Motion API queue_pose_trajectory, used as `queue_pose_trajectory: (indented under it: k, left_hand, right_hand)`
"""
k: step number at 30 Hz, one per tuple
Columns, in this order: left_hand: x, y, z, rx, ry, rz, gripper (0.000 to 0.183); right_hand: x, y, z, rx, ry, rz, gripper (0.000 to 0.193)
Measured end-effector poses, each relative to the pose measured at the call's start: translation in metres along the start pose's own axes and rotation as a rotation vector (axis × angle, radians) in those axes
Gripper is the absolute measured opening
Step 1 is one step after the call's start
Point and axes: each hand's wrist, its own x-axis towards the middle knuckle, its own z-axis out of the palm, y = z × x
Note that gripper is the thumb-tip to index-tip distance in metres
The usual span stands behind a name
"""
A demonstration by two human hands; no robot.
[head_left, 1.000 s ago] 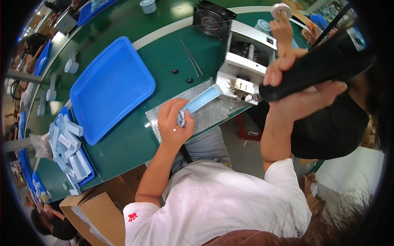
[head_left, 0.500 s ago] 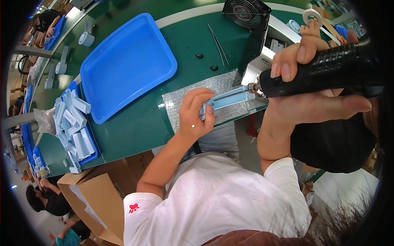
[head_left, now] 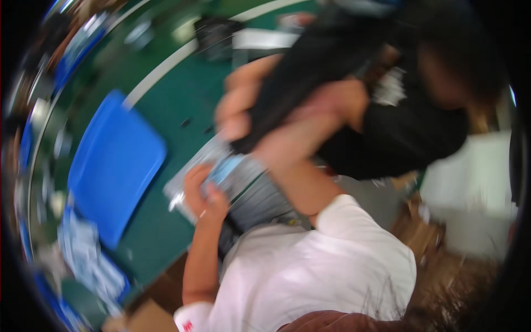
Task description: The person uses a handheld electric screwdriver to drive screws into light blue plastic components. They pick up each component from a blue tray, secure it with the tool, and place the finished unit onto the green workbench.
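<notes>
Everything is smeared by motion. My left hand is closed round a light blue plastic casing, held just above a sheet of bubble wrap at the table's near edge. In my right hand is a black electric screwdriver, its body slanting down to the left toward the casing. The screwdriver's tip is hidden or too blurred to make out, so I cannot tell whether it touches the casing.
An empty blue tray lies to the left on the green table. Nearer left is a heap of light blue casings. Small black pieces lie beyond the bubble wrap. A person in black is close on my right.
The whole view has swung, so the table and tray appear farther left and blur. The screwdriver now tilts more steeply; its bit, seen at the casing before, no longer shows. Both hands keep their holds.
</notes>
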Motion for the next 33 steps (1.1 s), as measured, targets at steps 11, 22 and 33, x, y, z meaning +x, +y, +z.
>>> queue_pose_trajectory:
  k: [11,22,33]
  left_hand:
    - [-0.013,-0.002,0.002,0.025,-0.004,-0.106,0.028]
    - [0.007,0.009,0.015,0.056,-0.041,-0.035,0.022]
    - [0.010,0.014,-0.003,0.031,-0.011,-0.063,0.016]
  right_hand:
    - [-0.004,0.010,0.018,0.031,-0.047,-0.238,0.063]
    - [0.038,-0.140,0.032,-0.521,-0.101,-0.162,0.032]
    - [0.049,-0.074,0.014,-0.589,-0.110,-0.657,0.050]
